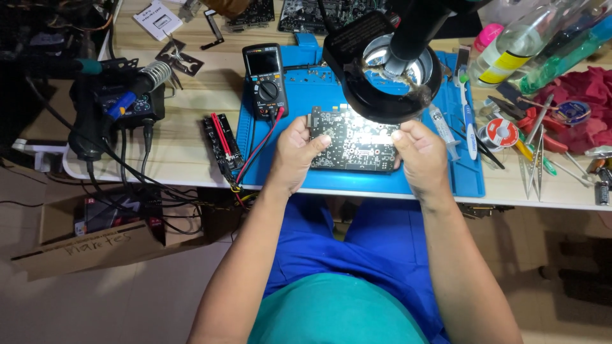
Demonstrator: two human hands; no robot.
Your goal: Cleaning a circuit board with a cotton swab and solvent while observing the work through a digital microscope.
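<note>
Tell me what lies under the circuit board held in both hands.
The blue work mat shows around the circuit board, gripped by left hand and right hand. Anything directly beneath is covered.

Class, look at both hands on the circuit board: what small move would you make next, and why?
Probably nudge the circuit board slightly forward. The left hand and right hand grip its ends, but only its far edge lies under the ring-lit microscope head.
</note>
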